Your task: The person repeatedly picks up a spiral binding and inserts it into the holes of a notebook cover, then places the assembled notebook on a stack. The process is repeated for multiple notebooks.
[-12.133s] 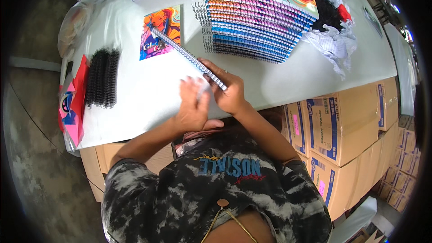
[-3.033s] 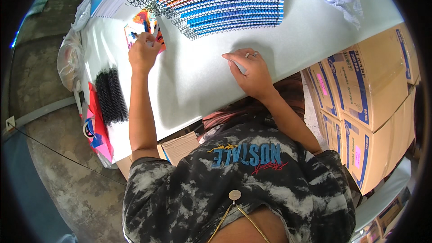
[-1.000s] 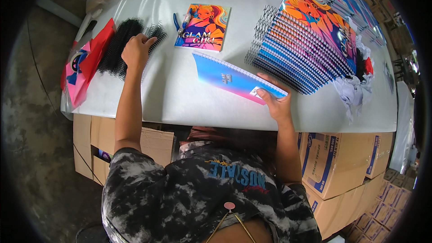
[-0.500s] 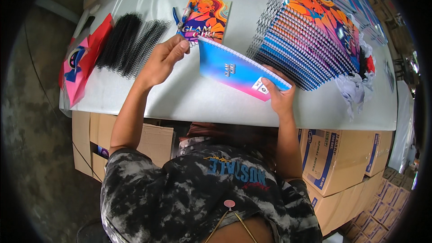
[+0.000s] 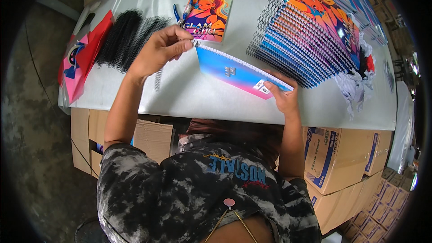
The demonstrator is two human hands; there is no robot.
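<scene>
My right hand (image 5: 284, 91) grips the right end of a blue-and-pink notebook (image 5: 225, 65), thumb on its cover, and holds it raised over the table with its punched edge up. My left hand (image 5: 163, 48) pinches a black spiral binding coil (image 5: 158, 80) at the notebook's upper left corner. Part of that coil hangs below the palm, and its tip shows by the punched holes; my fingers hide the middle. Just beyond my left hand, blue-handled pliers (image 5: 181, 14) rest against a notebook with an illustrated cover (image 5: 211, 18).
Loose black coils (image 5: 119, 40) lie in a heap at the left, beside a red-and-pink wrapper (image 5: 83, 60). A large stack of coil-bound notebooks (image 5: 310, 40) stands at the right, with crumpled white cloth (image 5: 353, 87) next to it. Cardboard boxes (image 5: 330, 157) sit below the table edge.
My left hand has shifted slightly, and the coil hanging from it has come into sight, its tip now at the notebook's corner. The notebook has tilted a little in my right hand.
</scene>
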